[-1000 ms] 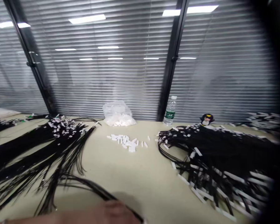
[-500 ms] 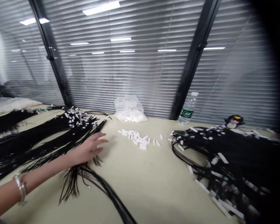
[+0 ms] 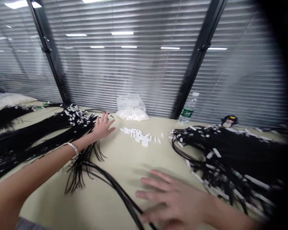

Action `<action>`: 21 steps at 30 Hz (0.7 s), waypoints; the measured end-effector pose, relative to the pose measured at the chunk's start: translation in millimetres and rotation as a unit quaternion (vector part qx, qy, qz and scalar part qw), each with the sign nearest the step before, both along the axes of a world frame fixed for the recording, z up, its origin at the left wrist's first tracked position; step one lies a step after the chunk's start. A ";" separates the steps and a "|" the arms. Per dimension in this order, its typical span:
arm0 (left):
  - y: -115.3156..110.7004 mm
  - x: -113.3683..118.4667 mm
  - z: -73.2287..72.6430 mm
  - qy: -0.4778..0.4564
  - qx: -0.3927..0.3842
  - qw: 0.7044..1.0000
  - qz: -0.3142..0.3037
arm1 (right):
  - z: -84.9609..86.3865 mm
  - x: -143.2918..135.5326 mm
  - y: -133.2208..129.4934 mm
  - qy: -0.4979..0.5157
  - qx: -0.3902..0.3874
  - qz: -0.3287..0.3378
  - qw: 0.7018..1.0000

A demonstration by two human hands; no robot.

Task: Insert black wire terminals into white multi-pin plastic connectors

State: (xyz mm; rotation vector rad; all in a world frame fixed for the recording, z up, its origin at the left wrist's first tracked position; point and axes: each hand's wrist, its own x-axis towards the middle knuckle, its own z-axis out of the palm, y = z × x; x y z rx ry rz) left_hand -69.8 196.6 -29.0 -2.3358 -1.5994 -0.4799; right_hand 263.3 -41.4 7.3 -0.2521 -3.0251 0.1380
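Observation:
My left hand (image 3: 103,128), fingers spread, reaches over the ends of the black cable bundles (image 3: 50,131) on the left. Nothing shows in its grasp, and whether it touches the cables I cannot tell. My right hand (image 3: 175,199) hovers low in the view, slightly blurred, its fingers apart and holding nothing. Beneath its fingertips runs a thin strand of black cables (image 3: 117,183) from a loose bunch of cable ends (image 3: 78,174). Small white connector-like pieces (image 3: 139,135) lie scattered between the hands, nearer the back of the table.
A clear plastic bag (image 3: 132,108) of white pieces stands by the blinds. Right of it are a water bottle (image 3: 187,110) and a penguin figure (image 3: 229,121). A big heap of black cables with white ends (image 3: 244,150) covers the table's right side.
My left hand has moved farther forward, its fingers spreading upward. My right hand has come into view from the lower right. The view has tilted down slightly.

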 end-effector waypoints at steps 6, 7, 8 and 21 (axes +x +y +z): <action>-2.4 13.2 -3.3 0.027 0.023 0.999 0.000 | -5.7 -1.9 6.0 -0.006 -0.023 -0.077 0.997; -5.6 11.2 -5.0 0.030 0.025 0.999 0.003 | -7.5 1.3 7.7 0.000 -0.025 -0.085 0.996; -9.2 8.2 -7.0 0.035 0.025 0.999 0.005 | -9.4 5.3 10.1 0.005 -0.027 -0.094 0.995; -29.1 -13.4 -9.7 0.033 -0.056 0.998 0.016 | 9.5 -21.8 -36.3 0.077 -0.040 -0.274 0.958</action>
